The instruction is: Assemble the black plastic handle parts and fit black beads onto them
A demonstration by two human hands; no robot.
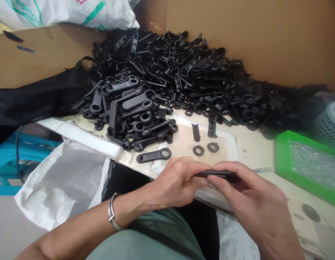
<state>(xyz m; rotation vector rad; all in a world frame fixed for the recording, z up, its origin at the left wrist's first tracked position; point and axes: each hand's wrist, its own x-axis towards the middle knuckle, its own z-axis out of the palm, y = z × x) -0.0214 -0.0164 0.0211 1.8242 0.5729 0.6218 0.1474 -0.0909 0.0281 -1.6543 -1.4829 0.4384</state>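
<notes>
Both hands meet just above the near table edge: the left hand (175,182) and the right hand (247,196) are each closed around opposite ends of one slim black plastic part (216,174), pinched level between fingertips and thumbs, apparently so both ends can be worked or checked at once. A metal bracelet (111,213) sits on the left wrist. Just beyond, on the pale worktable (246,151), lie a single flat lever piece (153,155) and two small toothed rings (205,148), set apart from the rest within easy reach. Farther back rises a big heap of black parts (173,79), banked against brown cardboard walls (265,36). A green tray (281,162) stands to the right, a white sack (61,180) hangs lower left.
</notes>
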